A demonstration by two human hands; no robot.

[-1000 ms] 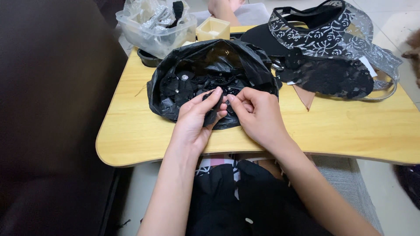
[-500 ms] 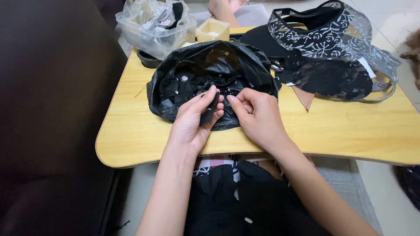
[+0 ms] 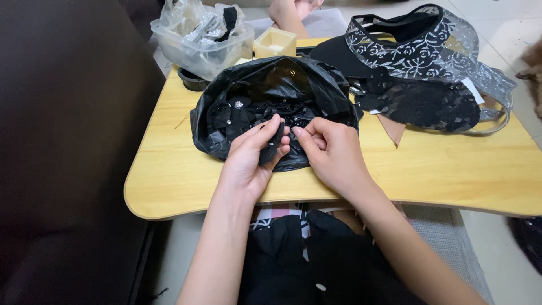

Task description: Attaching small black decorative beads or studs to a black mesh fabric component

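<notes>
While hands pinch, bag w/ visor behind.

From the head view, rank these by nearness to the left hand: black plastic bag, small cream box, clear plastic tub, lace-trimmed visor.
1. Black plastic bag: directly under the left hand, whose fingers touch its contents.
2. Clear plastic tub: back left corner of the wooden table.
3. Small cream box: beside the tub; too close to call.
4. Lace-trimmed visor: far right.

Your left hand pinches a small black fabric piece at the near edge of the open black plastic bag on the wooden worktop. Your right hand curls just beside it, fingertips close to the piece.
</notes>
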